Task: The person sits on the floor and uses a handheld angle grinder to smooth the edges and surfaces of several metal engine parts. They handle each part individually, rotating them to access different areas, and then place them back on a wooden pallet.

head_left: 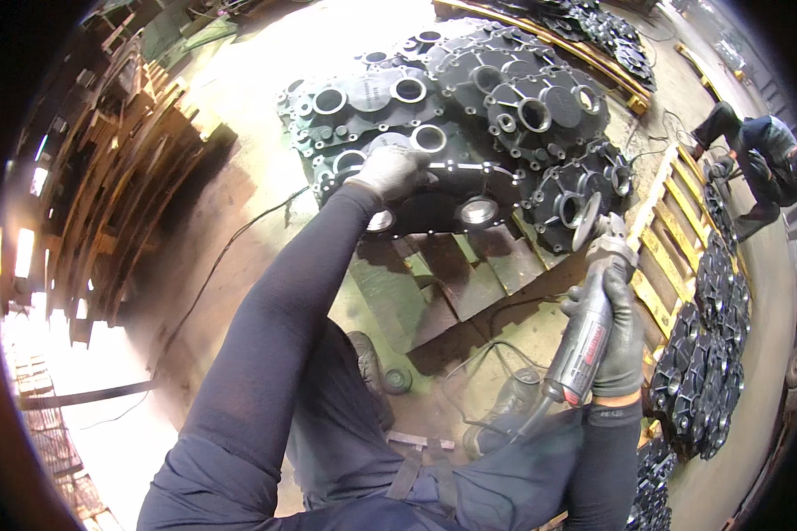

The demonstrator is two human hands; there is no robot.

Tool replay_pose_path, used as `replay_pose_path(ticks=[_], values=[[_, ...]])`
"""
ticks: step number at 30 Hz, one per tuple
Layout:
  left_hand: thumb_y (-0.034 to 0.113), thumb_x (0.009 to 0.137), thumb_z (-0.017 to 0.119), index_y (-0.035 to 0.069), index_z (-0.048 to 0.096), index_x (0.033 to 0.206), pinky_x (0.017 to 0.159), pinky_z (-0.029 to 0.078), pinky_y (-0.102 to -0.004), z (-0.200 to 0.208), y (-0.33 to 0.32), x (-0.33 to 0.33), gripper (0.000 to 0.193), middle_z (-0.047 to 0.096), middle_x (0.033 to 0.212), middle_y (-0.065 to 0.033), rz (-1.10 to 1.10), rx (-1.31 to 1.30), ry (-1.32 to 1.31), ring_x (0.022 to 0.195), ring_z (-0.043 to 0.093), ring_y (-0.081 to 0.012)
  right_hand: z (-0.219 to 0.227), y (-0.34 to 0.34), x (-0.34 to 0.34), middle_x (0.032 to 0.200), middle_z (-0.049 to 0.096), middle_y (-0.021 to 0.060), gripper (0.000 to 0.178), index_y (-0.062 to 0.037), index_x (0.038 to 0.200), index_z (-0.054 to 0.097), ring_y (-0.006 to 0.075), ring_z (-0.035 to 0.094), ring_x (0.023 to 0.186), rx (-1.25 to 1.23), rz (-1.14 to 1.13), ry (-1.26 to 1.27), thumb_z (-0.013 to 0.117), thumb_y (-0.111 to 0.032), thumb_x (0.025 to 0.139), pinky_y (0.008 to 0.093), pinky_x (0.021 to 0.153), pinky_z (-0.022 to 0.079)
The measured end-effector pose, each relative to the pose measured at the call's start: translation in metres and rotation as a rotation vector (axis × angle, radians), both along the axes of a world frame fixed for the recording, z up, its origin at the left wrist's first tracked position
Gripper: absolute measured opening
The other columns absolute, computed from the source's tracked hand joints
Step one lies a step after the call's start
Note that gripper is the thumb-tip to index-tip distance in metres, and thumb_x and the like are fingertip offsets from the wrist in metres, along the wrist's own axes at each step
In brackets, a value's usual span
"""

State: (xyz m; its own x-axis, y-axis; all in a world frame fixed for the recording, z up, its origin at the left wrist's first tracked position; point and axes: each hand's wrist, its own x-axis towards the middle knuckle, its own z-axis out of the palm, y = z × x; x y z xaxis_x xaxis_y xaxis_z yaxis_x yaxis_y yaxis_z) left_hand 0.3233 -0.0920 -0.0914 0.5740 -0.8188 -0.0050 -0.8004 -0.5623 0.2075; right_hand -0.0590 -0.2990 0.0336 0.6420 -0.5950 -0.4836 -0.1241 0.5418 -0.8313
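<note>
My left hand (394, 173), in a light glove, is closed on the upper edge of a black metal cover casting (421, 208). That casting stands tilted up at the near side of a pile, with two round bright bosses on the face toward me. My right hand (624, 336), in a dark grey glove, is wrapped round the body of an angle grinder (580, 350). The grinder's disc (586, 221) points up and away, close beside the castings at the pile's right end. Whether the disc spins or touches metal, I cannot tell. More black castings (372, 102) with round holes lie stacked behind.
The pile rests on a wooden pallet (416, 292). Wooden pallets (142, 177) are stacked at left. A power cable (212, 274) crosses the floor; another cord loops near my shoes. At right are a yellowish pallet (669, 221), more castings (704, 354) and a bent-over person (762, 159).
</note>
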Motion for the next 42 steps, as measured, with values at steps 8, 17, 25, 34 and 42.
replay_pose_path(ticks=[8, 17, 25, 34, 42], values=[[0.056, 0.101, 0.073, 0.018, 0.076, 0.133, 0.102, 0.056, -0.0471, -0.006, -0.007, 0.038, 0.05, 0.078, 0.125, -0.0157, 0.055, 0.036, 0.059, 0.12, 0.073, -0.0375, -0.006, -0.013, -0.008, 0.099, 0.075, 0.0139, 0.058, -0.002, 0.133, 0.061, 0.023, 0.079, 0.08, 0.003, -0.016, 0.003, 0.079, -0.046, 0.1, 0.033, 0.06, 0.067], [0.051, 0.09, 0.085, 0.009, 0.076, 0.127, 0.101, 0.056, -0.0466, 0.007, -0.014, 0.034, 0.056, 0.076, 0.122, -0.0181, -0.016, 0.107, 0.124, 0.117, 0.072, -0.0386, -0.007, -0.02, -0.02, 0.098, 0.074, 0.0137, 0.054, 0.0025, 0.131, 0.061, 0.0229, 0.078, 0.081, -0.016, -0.065, 0.046, 0.076, -0.042, 0.104, 0.0313, 0.068, 0.064], [0.048, 0.092, 0.08, 0.011, 0.082, 0.12, 0.093, 0.059, -0.0476, 0.031, -0.008, -0.036, 0.046, 0.081, 0.106, -0.0192, -0.051, 0.264, 0.351, 0.102, 0.079, -0.0378, -0.004, -0.012, -0.011, 0.1, 0.074, 0.0123, 0.054, 0.0011, 0.129, 0.062, 0.0216, 0.078, 0.081, -0.036, -0.001, 0.042, 0.075, -0.045, 0.104, 0.0312, 0.067, 0.065], [0.017, 0.088, 0.072, 0.007, 0.075, 0.121, 0.094, 0.059, -0.049, 0.021, 0.0, -0.067, 0.035, 0.079, 0.112, -0.0223, -0.153, 0.263, 0.539, 0.107, 0.077, -0.0401, -0.004, 0.001, -0.008, 0.101, 0.074, 0.0146, 0.054, 0.0023, 0.131, 0.062, 0.0242, 0.079, 0.082, 0.003, 0.033, 0.009, 0.075, -0.043, 0.105, 0.0334, 0.068, 0.066], [0.019, 0.093, 0.072, 0.011, 0.075, 0.13, 0.096, 0.06, -0.0494, -0.002, 0.007, -0.079, 0.038, 0.079, 0.117, -0.0221, -0.16, 0.218, 0.466, 0.111, 0.076, -0.0405, -0.008, 0.004, -0.013, 0.101, 0.074, 0.0162, 0.048, 0.0016, 0.131, 0.062, 0.0271, 0.079, 0.082, 0.059, 0.024, -0.047, 0.073, -0.038, 0.106, 0.0352, 0.068, 0.066]])
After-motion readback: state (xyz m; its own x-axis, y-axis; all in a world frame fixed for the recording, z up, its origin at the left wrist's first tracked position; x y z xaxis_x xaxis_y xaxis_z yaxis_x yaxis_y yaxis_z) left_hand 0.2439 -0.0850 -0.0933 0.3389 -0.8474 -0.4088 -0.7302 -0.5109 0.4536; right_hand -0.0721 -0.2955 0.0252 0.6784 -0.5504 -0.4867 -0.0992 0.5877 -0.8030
